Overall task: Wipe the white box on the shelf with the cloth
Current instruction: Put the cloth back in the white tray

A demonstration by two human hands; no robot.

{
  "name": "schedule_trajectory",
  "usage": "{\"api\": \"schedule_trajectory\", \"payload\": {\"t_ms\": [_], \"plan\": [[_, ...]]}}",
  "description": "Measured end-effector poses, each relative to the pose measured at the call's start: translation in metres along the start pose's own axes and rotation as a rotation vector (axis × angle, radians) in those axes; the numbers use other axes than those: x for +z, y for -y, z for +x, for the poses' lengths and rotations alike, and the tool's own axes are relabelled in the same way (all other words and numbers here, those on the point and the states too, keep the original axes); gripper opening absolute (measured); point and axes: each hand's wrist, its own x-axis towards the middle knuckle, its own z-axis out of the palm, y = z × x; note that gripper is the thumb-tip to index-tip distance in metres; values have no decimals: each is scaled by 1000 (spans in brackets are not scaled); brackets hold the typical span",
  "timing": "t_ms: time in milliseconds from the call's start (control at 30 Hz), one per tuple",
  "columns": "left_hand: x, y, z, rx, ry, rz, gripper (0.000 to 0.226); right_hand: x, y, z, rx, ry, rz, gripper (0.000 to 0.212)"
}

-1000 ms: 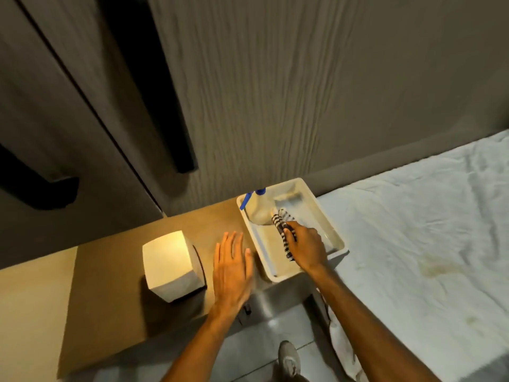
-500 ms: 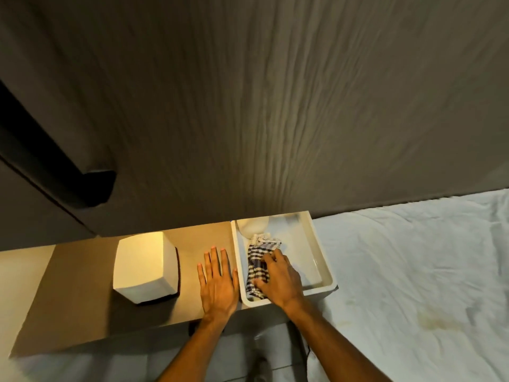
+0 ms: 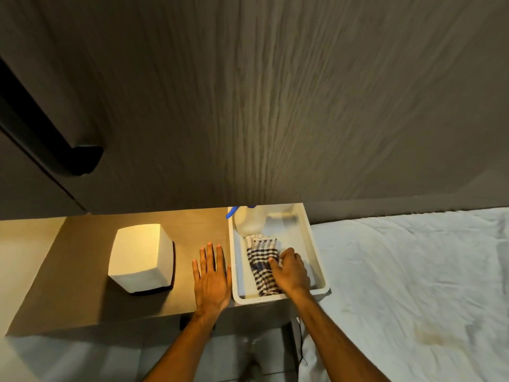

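A white box [image 3: 140,257] with rounded corners stands on the brown shelf [image 3: 80,293], left of centre. A blue-and-white checked cloth [image 3: 260,257] lies folded inside a white tray [image 3: 316,260] at the shelf's right end. My right hand [image 3: 290,268] rests on the cloth's right side, its fingers curled over the fabric. Flat on the shelf between the box and the tray lies my left hand [image 3: 212,279], fingers spread, holding nothing.
A white spray bottle [image 3: 249,220] with a blue trigger lies at the tray's far end. A bed with a white sheet [image 3: 413,285] is to the right. A wood-grain wall panel rises behind, with a black handle [image 3: 80,158] at left.
The view has shifted and steadied. The cloth lies flatter in the tray and my right hand sits further right on it. My left hand stays flat on the shelf.
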Motion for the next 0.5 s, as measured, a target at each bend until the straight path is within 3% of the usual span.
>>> {"api": "schedule_trajectory", "payload": {"t_ms": [100, 200, 400, 500], "plan": [[-2, 0, 0, 2, 1, 3, 91, -1, 3, 13, 126, 98, 123, 37], [-2, -1, -2, 6, 4, 16, 96, -4, 2, 19, 120, 157, 186, 27], [-1, -5, -5, 16, -48, -17, 103, -23, -20, 19, 36, 26, 231, 24], [1, -7, -6, 21, -63, -23, 104, -24, -27, 19, 0, 17, 149, 35]]}}
